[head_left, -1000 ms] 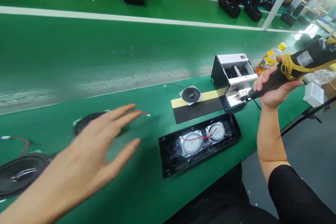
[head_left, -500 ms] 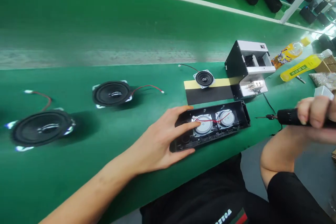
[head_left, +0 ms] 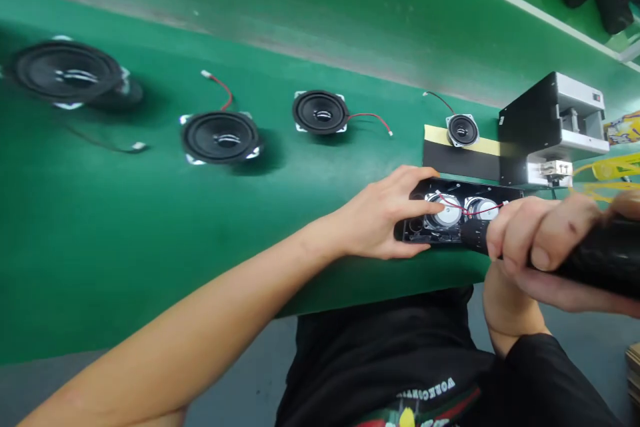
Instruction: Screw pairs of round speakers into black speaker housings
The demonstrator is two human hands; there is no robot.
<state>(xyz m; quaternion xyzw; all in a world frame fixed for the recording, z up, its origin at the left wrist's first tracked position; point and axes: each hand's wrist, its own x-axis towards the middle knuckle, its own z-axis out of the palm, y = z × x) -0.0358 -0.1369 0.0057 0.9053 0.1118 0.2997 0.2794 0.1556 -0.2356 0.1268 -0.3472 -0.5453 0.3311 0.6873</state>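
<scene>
My left hand (head_left: 383, 217) grips the left end of a black speaker housing (head_left: 506, 192), its fingers spread across the two long sides and one finger by the nearer magnet. Inside the open housing two small speakers lie with their pale round magnets (head_left: 449, 213) up, red wires running across them. My right hand (head_left: 543, 237) is wrapped round a black electric screwdriver (head_left: 607, 255). Its nose points left over the near side of the housing, below the magnets. I cannot make out the bit or whether it touches a screw. The housing's right end is hidden behind the right hand.
Several loose speakers lie leftward on the green bench (head_left: 250, 213), among them a black speaker (head_left: 320, 112) with a red lead. A smaller speaker (head_left: 463, 130) rests on a black and yellow mat (head_left: 460, 159). A boxy machine (head_left: 530, 127) and drink bottles (head_left: 620, 167) stand right.
My right hand has brought the screwdriver left, from beside the housing to over it. My left hand keeps its hold on the housing. The view has swung left, bringing more speakers into sight.
</scene>
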